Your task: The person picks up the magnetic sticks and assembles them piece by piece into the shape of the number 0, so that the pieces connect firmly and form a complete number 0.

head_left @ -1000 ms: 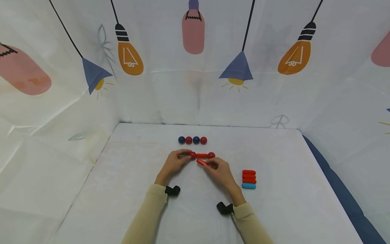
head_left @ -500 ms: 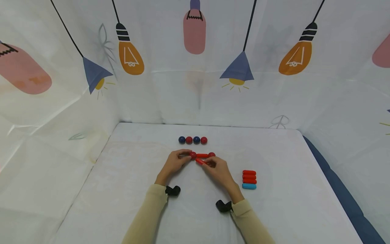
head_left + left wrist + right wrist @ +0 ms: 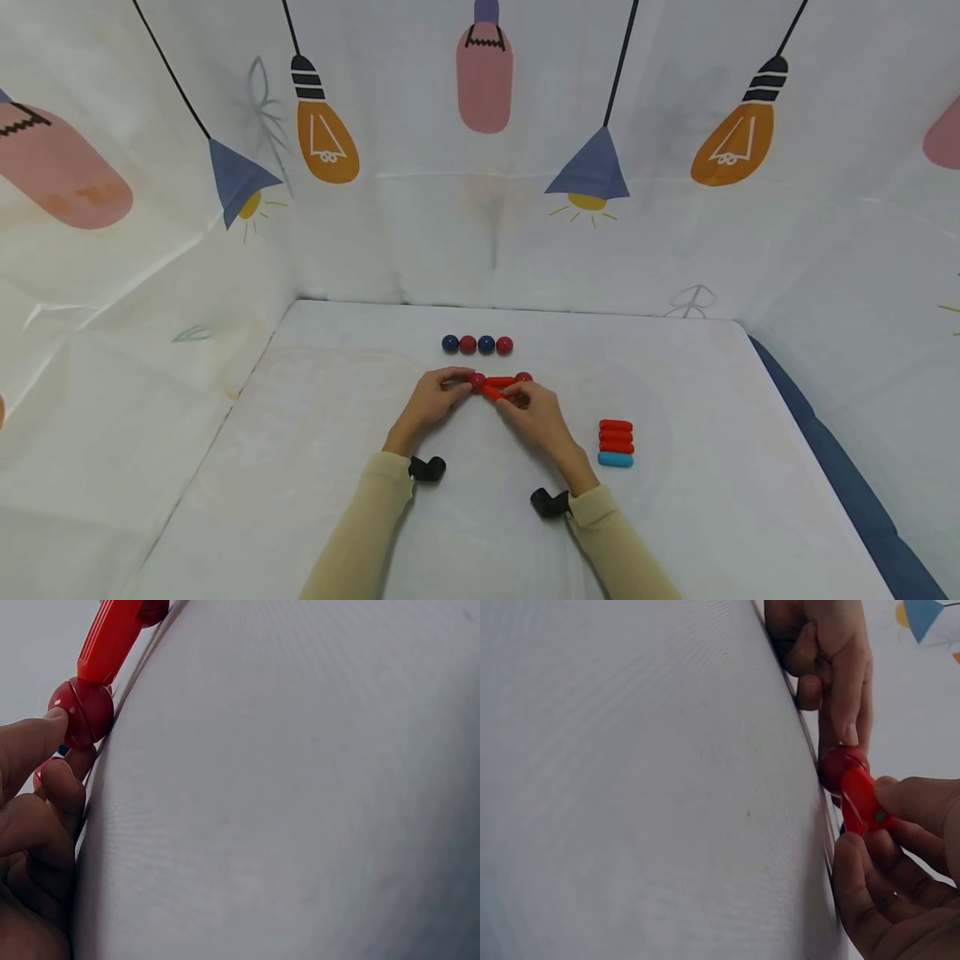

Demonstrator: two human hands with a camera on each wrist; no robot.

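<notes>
My left hand pinches a red ball between thumb and fingers on the white table. From that ball a red rod runs right to a second red ball. Another red rod is pinched by my right hand, slanting with its far end at the left red ball. In the right wrist view this held rod meets the ball, and a small grey dot shows on its near end. Seen from the left wrist, thumb and fingers hold the ball low against the table.
Behind the hands lies a row of blue and red balls. To the right sit several red rods side by side, with a blue rod nearest me. A printed white sheet hangs beyond the table's back edge.
My right hand has moved the slanted red rod slightly up and left, bringing its end from just apart to the left red ball. My left hand keeps its hold on that ball.
</notes>
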